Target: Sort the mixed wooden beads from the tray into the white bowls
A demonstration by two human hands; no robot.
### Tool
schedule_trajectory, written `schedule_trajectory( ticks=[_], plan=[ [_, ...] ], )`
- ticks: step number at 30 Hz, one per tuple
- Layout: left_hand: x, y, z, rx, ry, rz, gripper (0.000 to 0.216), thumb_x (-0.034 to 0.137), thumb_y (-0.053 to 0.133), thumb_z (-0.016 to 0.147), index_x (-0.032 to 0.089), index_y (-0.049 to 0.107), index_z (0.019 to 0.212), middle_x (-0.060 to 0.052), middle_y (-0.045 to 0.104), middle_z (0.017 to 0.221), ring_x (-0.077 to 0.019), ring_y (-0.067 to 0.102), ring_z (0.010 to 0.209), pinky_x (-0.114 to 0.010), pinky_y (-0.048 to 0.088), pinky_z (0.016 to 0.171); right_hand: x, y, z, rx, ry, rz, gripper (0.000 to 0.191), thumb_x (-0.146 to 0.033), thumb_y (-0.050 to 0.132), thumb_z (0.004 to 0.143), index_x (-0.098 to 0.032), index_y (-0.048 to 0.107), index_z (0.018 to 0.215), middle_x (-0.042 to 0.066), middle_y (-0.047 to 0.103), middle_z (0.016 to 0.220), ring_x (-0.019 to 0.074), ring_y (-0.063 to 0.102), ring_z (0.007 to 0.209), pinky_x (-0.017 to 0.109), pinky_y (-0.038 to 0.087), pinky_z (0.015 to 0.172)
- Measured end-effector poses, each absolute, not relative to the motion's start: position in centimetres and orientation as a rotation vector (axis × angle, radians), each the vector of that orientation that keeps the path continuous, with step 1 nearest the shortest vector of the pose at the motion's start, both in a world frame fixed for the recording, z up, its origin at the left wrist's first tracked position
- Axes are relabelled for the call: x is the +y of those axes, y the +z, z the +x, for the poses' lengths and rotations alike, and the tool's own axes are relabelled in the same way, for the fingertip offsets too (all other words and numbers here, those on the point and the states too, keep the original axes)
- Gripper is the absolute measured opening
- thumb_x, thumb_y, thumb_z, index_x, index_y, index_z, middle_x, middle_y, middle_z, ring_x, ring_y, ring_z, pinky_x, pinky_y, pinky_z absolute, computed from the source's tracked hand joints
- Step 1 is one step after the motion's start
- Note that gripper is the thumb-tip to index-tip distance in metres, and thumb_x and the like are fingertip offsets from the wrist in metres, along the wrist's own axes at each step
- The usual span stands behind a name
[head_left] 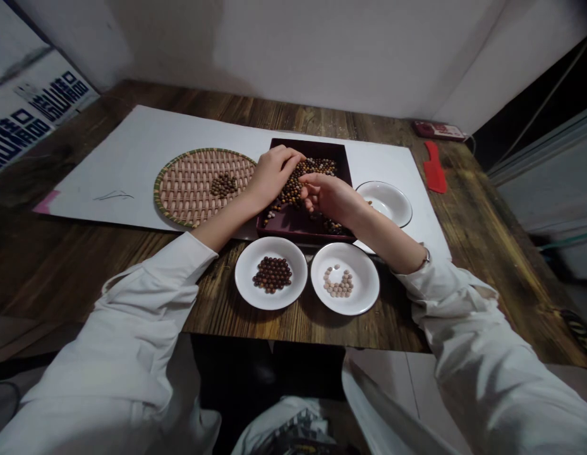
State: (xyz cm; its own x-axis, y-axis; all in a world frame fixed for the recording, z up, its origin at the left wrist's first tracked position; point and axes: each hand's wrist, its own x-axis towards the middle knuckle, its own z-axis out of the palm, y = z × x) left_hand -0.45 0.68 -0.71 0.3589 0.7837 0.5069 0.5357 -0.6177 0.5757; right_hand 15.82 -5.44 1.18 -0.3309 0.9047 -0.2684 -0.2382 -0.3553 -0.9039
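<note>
Well, from where I stand, both hands are working over the same spot: a dark maroon tray [308,144] of mixed beads [319,167], set on a big sheet of white paper [122,164] on a wooden table [212,319]. The left hand [273,177] comes in over the tray's left rim, curled, its fingers bent down toward the far part of the heap. The right hand [328,197] reaches in from the other side, its fingers bunched and its thumb and forefinger drawn close, much like a pinch. Whether a bead sits between them is too small to tell. Neither hand is spread flat, and the two are close but not pressed together.

The beads lie in a loose band running slantwise across the tray, from the far right corner toward the near left. The right hand's fingertips sit over the middle of that band, so that hand looks the nearer of the two.

To the left of the tray lies a round woven basket [157,189] holding a small pile of dark beads [223,185]. Nearer the person, a white plate [239,272] holds dark brown beads [272,275], and a second white plate [316,278] holds a curved cluster of pale beads [339,283]. A third white plate [400,202] sits just past the right forearm.
</note>
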Motion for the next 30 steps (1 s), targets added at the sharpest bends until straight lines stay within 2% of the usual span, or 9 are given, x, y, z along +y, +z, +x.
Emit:
schedule_trajectory(
  ticks=[7, 17, 25, 30],
  plan=[
    [1.6, -1.76, -0.84, 1.221, 1.162, 2.294, 0.026, 0.025, 0.041, 0.098, 0.023, 0.065, 0.108, -0.008, 0.064, 0.109, -0.0218, 0.058, 0.109, -0.036, 0.045, 0.102, -5.41, 1.07, 15.83, -1.031, 1.783, -1.047, 0.007, -0.024, 0.062, 0.084, -0.018, 0.061, 0.088, -0.003, 0.062, 0.066, 0.0101, 0.054, 0.053, 0.023, 0.043, 0.054],
    [0.9, -1.05, -0.6, 1.236, 1.114, 2.213, 0.03, 0.016, 0.036, 0.094, 0.023, 0.065, 0.099, -0.003, 0.071, 0.104, -0.0187, 0.062, 0.099, -0.032, 0.048, 0.092, -5.3, 0.8, 15.86, -1.047, 1.791, -1.011, 0.007, -0.023, 0.061, 0.083, -0.018, 0.06, 0.087, -0.003, 0.062, 0.065, 0.0096, 0.054, 0.052, 0.022, 0.043, 0.053],
    [1.42, -1.56, -0.64, 1.17, 1.208, 2.137, 0.034, 0.017, 0.034, 0.097, 0.026, 0.059, 0.119, -0.002, 0.07, 0.09, -0.015, 0.063, 0.087, -0.03, 0.049, 0.086, -5.33, 0.88, 15.8, -1.059, 1.796, -1.031, 0.006, -0.022, 0.06, 0.083, -0.018, 0.06, 0.087, -0.003, 0.063, 0.064, 0.0098, 0.054, 0.051, 0.022, 0.043, 0.053],
    [1.52, -1.54, -0.57, 1.177, 1.265, 2.128, 0.034, 0.013, 0.035, 0.094, 0.025, 0.064, 0.107, -0.003, 0.07, 0.097, -0.0171, 0.063, 0.096, -0.032, 0.049, 0.093, -5.28, 0.77, 15.85, -1.07, 1.797, -1.02, 0.007, -0.023, 0.058, 0.084, -0.018, 0.059, 0.088, -0.003, 0.062, 0.064, 0.0095, 0.055, 0.051, 0.021, 0.044, 0.053]
  ],
)
